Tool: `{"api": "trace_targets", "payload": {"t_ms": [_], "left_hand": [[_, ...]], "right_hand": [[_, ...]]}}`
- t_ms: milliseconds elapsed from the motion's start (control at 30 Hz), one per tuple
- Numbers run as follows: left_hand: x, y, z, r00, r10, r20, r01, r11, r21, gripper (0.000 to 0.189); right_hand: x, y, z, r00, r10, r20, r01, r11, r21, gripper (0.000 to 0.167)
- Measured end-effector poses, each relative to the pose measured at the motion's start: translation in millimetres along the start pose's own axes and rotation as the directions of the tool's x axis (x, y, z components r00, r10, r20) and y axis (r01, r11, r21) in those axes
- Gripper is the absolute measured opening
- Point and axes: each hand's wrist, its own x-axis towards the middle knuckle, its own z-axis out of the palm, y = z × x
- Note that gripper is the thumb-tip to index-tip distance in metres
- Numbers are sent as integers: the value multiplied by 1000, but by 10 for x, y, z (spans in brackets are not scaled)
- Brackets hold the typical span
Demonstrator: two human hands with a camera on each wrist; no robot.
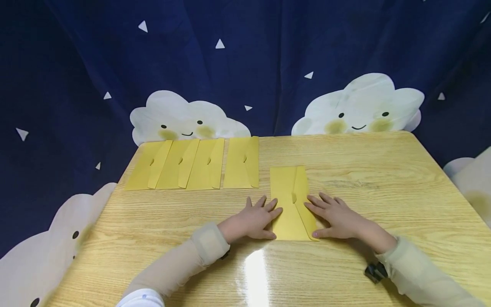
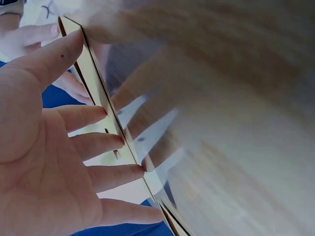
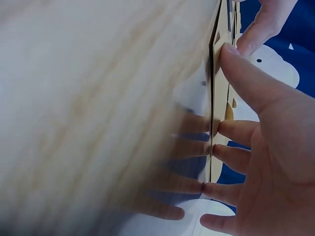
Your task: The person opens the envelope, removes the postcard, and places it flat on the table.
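A yellow envelope point(image 1: 285, 213) lies flat on the wooden table, its tucked flap along the right side. My left hand point(image 1: 255, 219) has its fingers spread and touches the envelope's left edge. On the opposite edge rest the fingertips of my right hand point(image 1: 339, 217), also spread, with the thumb near the lower right corner. Both wrist views show the left palm point(image 2: 44, 162) and the right palm point(image 3: 285, 172) low beside the thin envelope. Neither hand curls round anything.
Behind and to the left, several more yellow envelopes lie in a row; the rightmost envelope point(image 1: 238, 166) sits slightly apart from the others. The wooden table point(image 1: 364, 170) ends at a dark blue curtain point(image 1: 261, 64) printed with clouds. Light reflects off the tabletop near the front.
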Motion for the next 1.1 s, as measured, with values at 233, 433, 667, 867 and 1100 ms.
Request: {"api": "trace_targets", "payload": {"t_ms": [233, 433, 667, 867, 1100], "left_hand": [[-45, 58, 30, 1000, 1, -2, -1, 999, 50, 77], [-84, 80, 47, 1000, 8, -8, -8, 997, 82, 78], [-127, 90, 76, 1000, 18, -20, -16, 996, 86, 76], [-101, 79, 48, 991, 60, -117, -48, 993, 104, 68], [37, 61, -30, 965, 21, -260, -12, 999, 35, 61]], "right_hand": [[-47, -68, -13, 1000, 3, 17, -3, 1000, -10, 82], [-77, -110, 7, 1000, -8, 19, 9, 999, -43, 82], [-99, -159, 32, 1000, -22, -3, 22, 998, -59, 81], [-106, -171, 32, 1000, -29, -5, 29, 998, -62, 81], [-108, -167, 42, 1000, -22, 11, 23, 997, -70, 82]]}}
